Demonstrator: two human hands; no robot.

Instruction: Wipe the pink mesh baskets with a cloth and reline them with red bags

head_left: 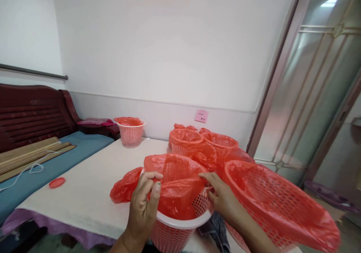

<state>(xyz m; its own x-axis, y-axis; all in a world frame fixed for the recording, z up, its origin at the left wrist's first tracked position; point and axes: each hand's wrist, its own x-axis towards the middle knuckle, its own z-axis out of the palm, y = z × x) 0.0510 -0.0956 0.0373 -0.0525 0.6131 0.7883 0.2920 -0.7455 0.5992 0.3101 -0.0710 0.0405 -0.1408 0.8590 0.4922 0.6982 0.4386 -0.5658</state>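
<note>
A pink perforated plastic wastebasket (172, 238) with a white rim stands right in front of me at the table's near edge. A thin red plastic bag (177, 196) lines it, folded over the far rim, while its near edge is lifted above the white rim. My left hand (145, 204) has thumb and curled fingers on the bag's left edge. On the right side, my right hand (221, 196) pinches the bag's edge between thumb and fingers. Loose red film (125, 187) bulges out to the left of the basket.
Close on the right is a large bag-covered basket (270, 200). Two more lined baskets (184, 138) (220, 140) stand by the wall, and another basket (131, 134) at the back left. A red disc (56, 182) lies on the white-covered table (93, 193). A wooden bench (36, 114) is left.
</note>
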